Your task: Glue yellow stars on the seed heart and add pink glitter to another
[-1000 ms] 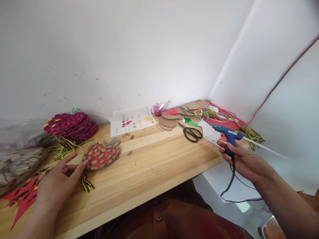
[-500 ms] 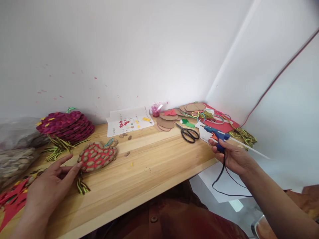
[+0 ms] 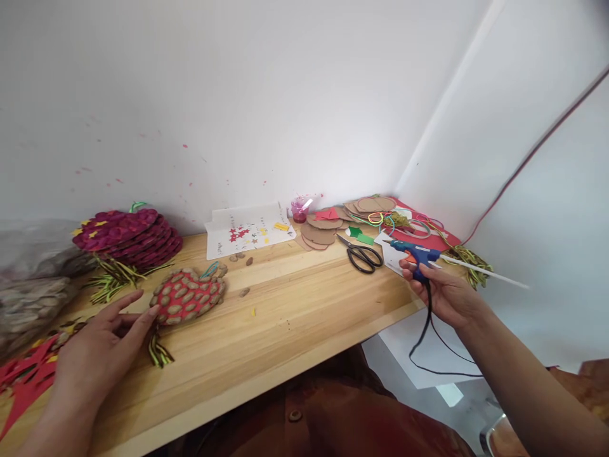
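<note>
Wooden table (image 3: 295, 317): black scissors (image 3: 364, 257) lie right of centre. Cardboard discs (image 3: 321, 230) and a pink cup (image 3: 299, 209) sit by the far wall, with a star-printed paper sheet (image 3: 250, 230) to their left. Stacked purple ornaments (image 3: 128, 233) far left; plastic bags (image 3: 33, 279) at left edge; red paper cutouts (image 3: 23, 381) near left.

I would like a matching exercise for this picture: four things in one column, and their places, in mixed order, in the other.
Things
1. glue gun
2. scissors
3. heart
4. pink cup

Places
a. against the wall
b. at the left hand
c. in the right hand
d. lying untouched on the table

Pairs: 1-c, 2-d, 3-b, 4-a
</note>
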{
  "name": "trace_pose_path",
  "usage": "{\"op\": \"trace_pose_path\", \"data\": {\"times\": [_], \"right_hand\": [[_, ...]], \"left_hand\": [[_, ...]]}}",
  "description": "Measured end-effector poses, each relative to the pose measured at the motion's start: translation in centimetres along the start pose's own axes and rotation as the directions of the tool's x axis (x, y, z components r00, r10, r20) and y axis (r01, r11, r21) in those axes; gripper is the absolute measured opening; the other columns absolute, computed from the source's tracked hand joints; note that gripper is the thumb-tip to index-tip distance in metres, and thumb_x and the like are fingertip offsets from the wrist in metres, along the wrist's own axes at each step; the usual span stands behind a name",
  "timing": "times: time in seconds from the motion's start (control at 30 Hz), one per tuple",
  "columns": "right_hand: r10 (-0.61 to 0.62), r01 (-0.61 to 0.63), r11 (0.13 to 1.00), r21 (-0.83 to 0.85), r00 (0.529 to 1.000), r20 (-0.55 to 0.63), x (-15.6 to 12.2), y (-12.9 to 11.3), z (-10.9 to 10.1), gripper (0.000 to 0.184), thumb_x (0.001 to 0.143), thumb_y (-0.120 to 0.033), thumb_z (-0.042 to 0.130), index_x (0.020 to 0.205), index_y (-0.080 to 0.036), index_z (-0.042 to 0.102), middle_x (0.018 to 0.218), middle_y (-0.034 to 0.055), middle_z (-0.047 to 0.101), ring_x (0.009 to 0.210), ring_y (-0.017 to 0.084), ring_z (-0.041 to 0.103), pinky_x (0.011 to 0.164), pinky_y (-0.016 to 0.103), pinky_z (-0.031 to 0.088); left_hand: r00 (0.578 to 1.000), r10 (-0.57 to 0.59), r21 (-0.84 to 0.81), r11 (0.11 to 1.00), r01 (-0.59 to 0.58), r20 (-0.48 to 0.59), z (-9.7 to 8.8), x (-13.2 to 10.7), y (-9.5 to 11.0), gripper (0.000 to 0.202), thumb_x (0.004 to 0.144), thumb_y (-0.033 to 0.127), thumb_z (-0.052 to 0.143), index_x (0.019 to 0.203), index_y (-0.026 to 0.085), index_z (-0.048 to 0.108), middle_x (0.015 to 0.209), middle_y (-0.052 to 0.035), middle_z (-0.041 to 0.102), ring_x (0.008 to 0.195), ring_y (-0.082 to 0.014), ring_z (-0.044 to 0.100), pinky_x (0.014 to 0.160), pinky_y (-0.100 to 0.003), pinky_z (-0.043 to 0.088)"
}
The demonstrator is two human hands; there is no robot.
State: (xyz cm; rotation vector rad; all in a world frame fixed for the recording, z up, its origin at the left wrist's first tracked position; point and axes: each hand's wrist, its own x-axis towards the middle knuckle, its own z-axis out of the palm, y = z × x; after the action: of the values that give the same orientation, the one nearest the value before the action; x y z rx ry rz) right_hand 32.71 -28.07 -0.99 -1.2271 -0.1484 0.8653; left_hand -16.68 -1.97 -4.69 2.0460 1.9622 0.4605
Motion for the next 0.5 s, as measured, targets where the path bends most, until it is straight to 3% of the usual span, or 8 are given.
{"op": "trace_pose_path", "data": {"times": [0.13,0.27,0.5], "right_hand": [[-0.029,0.028,1.000,-0.008,0.998,-0.063,1.0,0.2,0.2,0.020,0.099,-0.009,0.051,0.099,-0.017,0.069,0.094,0.0085,0.078,0.081,0.013,0.078,0.064,0.011,0.065],[-0.035,0.034,0.999,-0.014,0.996,-0.084,1.8,0.8,-0.1,0.022,0.102,-0.012,0.046,0.100,-0.018,0.066,0.095,0.0094,0.079,0.088,0.015,0.080,0.072,0.013,0.066],[-0.031,0.023,0.995,-0.101,0.997,-0.077,2.8,1.6,-2.3,0.008,0.100,-0.024,0.057,0.097,-0.023,0.064,0.091,0.0068,0.079,0.083,0.019,0.081,0.061,0.022,0.069]], "left_hand": [[0.999,-0.042,-0.016,0.999,0.042,0.011,-0.7,-0.6,1.4,0.072,0.085,0.061,0.047,0.142,0.019,0.059,0.104,-0.0079,0.082,0.096,-0.0295,0.072,0.079,-0.033,0.049],[0.998,-0.052,-0.025,0.998,0.052,0.025,-0.7,-0.6,1.5,0.074,0.083,0.061,0.045,0.142,0.019,0.058,0.102,-0.0077,0.082,0.093,-0.0292,0.072,0.079,-0.033,0.049],[0.998,-0.049,-0.014,0.999,0.049,0.036,-0.8,-0.6,1.5,0.073,0.083,0.062,0.046,0.141,0.020,0.060,0.107,-0.0073,0.082,0.102,-0.0298,0.072,0.082,-0.033,0.049]]}}
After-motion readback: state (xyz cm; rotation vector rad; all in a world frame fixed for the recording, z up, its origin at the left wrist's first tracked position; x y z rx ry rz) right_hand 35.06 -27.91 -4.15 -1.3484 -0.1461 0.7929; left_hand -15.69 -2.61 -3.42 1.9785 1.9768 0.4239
